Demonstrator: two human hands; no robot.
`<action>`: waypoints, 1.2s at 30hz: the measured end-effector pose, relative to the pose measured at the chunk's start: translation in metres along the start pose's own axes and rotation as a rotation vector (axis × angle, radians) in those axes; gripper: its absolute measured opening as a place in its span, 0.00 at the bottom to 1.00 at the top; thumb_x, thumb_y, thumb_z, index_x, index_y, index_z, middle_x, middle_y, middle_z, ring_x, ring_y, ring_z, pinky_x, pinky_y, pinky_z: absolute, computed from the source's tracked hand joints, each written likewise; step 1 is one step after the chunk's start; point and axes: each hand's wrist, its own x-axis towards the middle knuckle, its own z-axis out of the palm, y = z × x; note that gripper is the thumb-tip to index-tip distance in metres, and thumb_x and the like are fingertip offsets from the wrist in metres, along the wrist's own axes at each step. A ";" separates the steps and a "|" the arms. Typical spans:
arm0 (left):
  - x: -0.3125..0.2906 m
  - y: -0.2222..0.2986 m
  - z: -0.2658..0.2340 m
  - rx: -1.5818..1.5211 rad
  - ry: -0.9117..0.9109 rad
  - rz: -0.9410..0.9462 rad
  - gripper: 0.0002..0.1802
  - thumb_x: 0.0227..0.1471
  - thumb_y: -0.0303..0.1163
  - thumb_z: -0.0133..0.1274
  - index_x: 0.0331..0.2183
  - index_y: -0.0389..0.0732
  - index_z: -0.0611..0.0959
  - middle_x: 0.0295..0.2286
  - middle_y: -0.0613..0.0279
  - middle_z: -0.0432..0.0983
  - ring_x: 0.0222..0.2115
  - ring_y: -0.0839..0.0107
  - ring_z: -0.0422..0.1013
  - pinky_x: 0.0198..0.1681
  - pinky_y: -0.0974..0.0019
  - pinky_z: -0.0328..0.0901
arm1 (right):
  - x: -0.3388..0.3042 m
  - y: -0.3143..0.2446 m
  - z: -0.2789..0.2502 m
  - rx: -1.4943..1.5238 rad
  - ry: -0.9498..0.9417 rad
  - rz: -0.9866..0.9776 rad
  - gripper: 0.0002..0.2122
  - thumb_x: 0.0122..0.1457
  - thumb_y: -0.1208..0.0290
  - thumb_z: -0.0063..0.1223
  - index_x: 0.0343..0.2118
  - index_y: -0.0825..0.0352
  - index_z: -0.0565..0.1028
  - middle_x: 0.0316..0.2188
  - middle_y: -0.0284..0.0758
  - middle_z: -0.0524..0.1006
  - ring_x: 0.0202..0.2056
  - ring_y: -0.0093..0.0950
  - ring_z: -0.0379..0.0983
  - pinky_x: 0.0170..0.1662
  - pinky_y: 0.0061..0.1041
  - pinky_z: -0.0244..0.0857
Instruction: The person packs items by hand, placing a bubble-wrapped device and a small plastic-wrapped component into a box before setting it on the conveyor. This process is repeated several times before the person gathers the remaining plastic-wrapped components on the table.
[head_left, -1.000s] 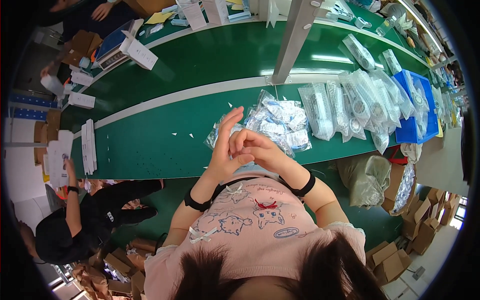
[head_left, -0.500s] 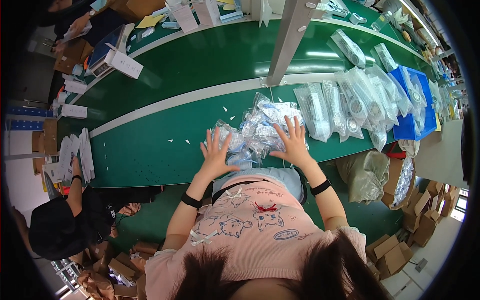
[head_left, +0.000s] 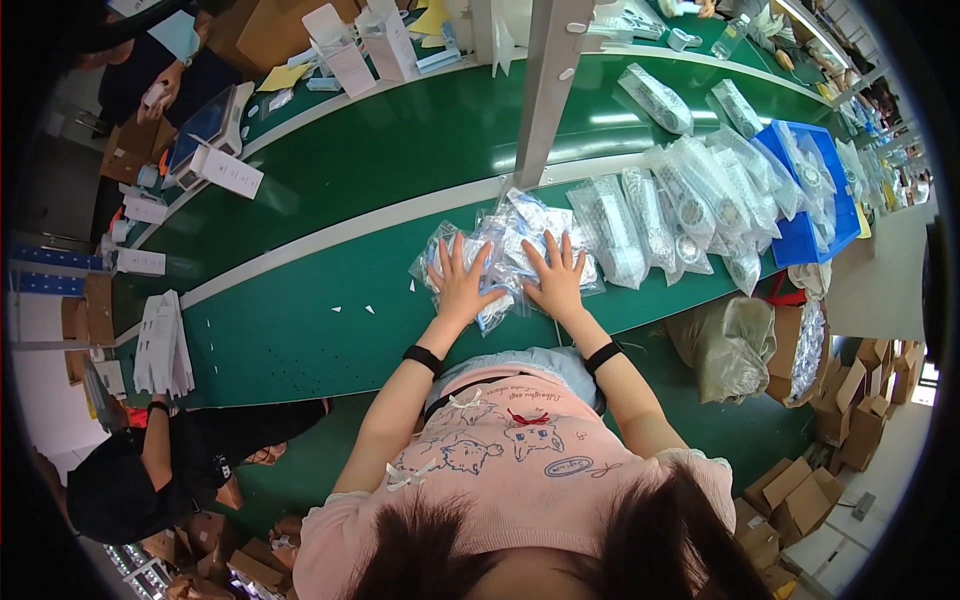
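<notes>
A heap of small clear plastic bags (head_left: 515, 232) with white and pale blue contents lies on the green table (head_left: 330, 350) in front of me. My left hand (head_left: 462, 285) rests on the heap's left part, fingers spread. On the right part lies my right hand (head_left: 556, 277), its fingers apart too. Neither hand grips anything; both palms press down on the bags. What exactly the bags contain I cannot make out. Just right of the heap, bubble-wrap pouches (head_left: 610, 232) holding long devices lie in a row.
A blue bin (head_left: 838, 225) of wrapped pieces stands at the right. Beyond the pale rail runs a green belt (head_left: 400, 130), with a metal post (head_left: 548, 100) rising beside it. White folded boxes (head_left: 163, 345) lie at the table's left end, near a person in black (head_left: 130, 470).
Both hands have come down onto the bags and pushed them away from me, into a tighter heap. The person at left has drawn a hand back from the white boxes.
</notes>
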 end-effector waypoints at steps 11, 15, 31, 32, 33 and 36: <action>-0.054 -0.030 -0.010 -0.039 0.141 -0.097 0.43 0.39 0.50 0.54 0.54 0.44 0.56 0.56 0.49 0.38 0.56 0.46 0.34 0.51 0.36 0.32 | -0.047 0.024 -0.023 0.294 0.210 -0.052 0.25 0.40 0.71 0.53 0.46 0.60 0.66 0.52 0.41 0.57 0.56 0.46 0.44 0.55 0.47 0.41; -0.088 -0.050 -0.009 -0.052 0.187 -0.207 0.38 0.45 0.47 0.49 0.53 0.41 0.56 0.55 0.48 0.40 0.56 0.46 0.35 0.51 0.37 0.33 | -0.070 0.040 -0.015 0.332 0.281 -0.001 0.20 0.40 0.75 0.51 0.41 0.64 0.68 0.47 0.41 0.61 0.54 0.45 0.50 0.53 0.42 0.47; -0.090 -0.049 -0.006 0.050 0.099 -0.191 0.25 0.47 0.41 0.45 0.45 0.38 0.64 0.54 0.49 0.47 0.56 0.51 0.40 0.53 0.39 0.31 | -0.065 0.037 -0.010 0.251 0.399 0.178 0.14 0.38 0.80 0.48 0.32 0.67 0.69 0.42 0.41 0.64 0.49 0.44 0.56 0.49 0.39 0.53; -0.091 -0.046 -0.004 0.041 0.096 -0.193 0.25 0.47 0.41 0.45 0.45 0.38 0.64 0.54 0.49 0.47 0.56 0.51 0.40 0.53 0.39 0.31 | -0.063 0.036 -0.016 0.263 0.424 0.149 0.13 0.38 0.80 0.48 0.32 0.66 0.69 0.41 0.40 0.65 0.48 0.43 0.57 0.49 0.39 0.54; -0.092 -0.049 -0.004 -0.013 0.147 -0.198 0.23 0.47 0.38 0.46 0.44 0.38 0.65 0.53 0.48 0.47 0.55 0.51 0.41 0.53 0.40 0.32 | -0.057 0.031 -0.022 0.283 0.452 0.118 0.13 0.37 0.81 0.48 0.31 0.66 0.69 0.41 0.40 0.65 0.48 0.43 0.57 0.48 0.39 0.54; -0.087 -0.050 -0.005 -0.120 0.257 -0.208 0.21 0.45 0.33 0.47 0.43 0.38 0.65 0.52 0.48 0.49 0.54 0.50 0.43 0.53 0.41 0.34 | -0.024 0.037 -0.056 0.333 0.496 -0.003 0.11 0.37 0.81 0.47 0.29 0.65 0.70 0.39 0.39 0.66 0.46 0.42 0.59 0.47 0.38 0.55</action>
